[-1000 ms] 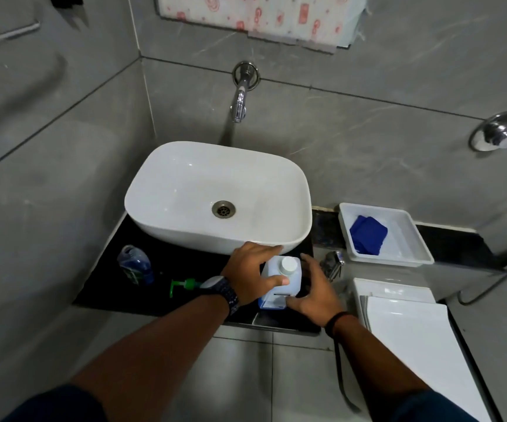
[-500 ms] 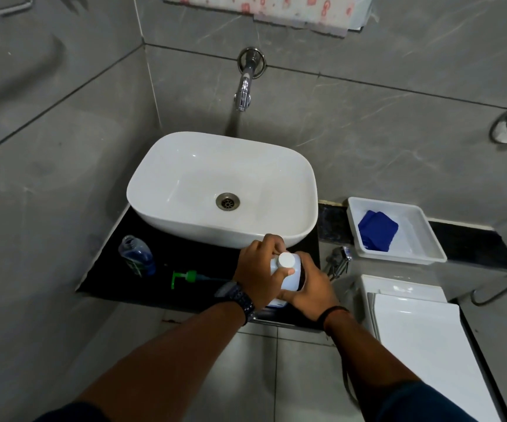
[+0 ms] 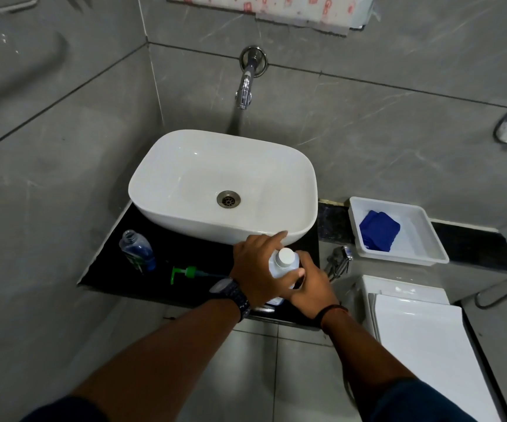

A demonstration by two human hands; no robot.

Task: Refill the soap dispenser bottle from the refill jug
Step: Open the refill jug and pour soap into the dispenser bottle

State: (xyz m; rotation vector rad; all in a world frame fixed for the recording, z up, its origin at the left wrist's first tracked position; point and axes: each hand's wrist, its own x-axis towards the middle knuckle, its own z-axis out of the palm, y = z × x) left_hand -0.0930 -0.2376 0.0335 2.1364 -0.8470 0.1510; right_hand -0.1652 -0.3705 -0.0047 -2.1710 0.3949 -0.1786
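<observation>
The white refill jug (image 3: 283, 266) with its white cap on stands on the black counter (image 3: 185, 254) in front of the basin. My left hand (image 3: 258, 274) wraps its left side, index finger stretched past the cap. My right hand (image 3: 311, 287) grips its right side lower down; most of the jug's body is hidden by both hands. The clear soap dispenser bottle (image 3: 138, 250), neck open and a little blue liquid inside, stands at the counter's left. Its green pump (image 3: 186, 273) lies flat on the counter between bottle and hands.
A white basin (image 3: 185, 166) sits on the counter under a chrome wall tap (image 3: 246, 89). A white tray (image 3: 428, 239) with a blue cloth (image 3: 378, 231) is at right. A white toilet cistern (image 3: 413, 318) is close to my right arm, with a chrome valve (image 3: 339, 258) beside it.
Both hands have closed more tightly around the jug, the left sliding up toward the cap. The view has shifted slightly; bottle and pump have not moved.
</observation>
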